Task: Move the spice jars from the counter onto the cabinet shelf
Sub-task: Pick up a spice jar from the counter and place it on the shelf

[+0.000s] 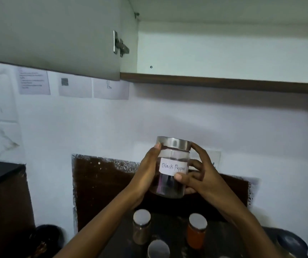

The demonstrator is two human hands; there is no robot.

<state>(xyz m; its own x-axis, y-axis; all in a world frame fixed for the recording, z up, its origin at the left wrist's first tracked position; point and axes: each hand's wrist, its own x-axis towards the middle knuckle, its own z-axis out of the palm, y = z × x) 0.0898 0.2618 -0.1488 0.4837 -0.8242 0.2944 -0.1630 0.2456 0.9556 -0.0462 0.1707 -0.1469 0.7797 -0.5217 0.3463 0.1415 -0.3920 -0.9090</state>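
A glass jar [170,185] with a steel lid and a handwritten "Black Pepper" label is held up in the air above the counter. My left hand [146,175] grips its left side, thumb up near the lid. My right hand [198,175] wraps its right side, thumb under the label and a finger on the lid rim. Below, on the dark counter [171,228], stand a brown spice jar [141,227], an orange spice jar [197,231] and a third jar [158,249] of which mainly the lid shows. The open cabinet shelf [224,83] is above, with nothing visible on it.
The cabinet door [56,34] hangs open to the upper left, its hinge [120,44] at the cabinet's edge. Papers [75,86] are stuck on the white wall. A dark cabinet [2,192] stands at left, a dark bowl [46,237] below it, and a round vessel [292,244] sits bottom right.
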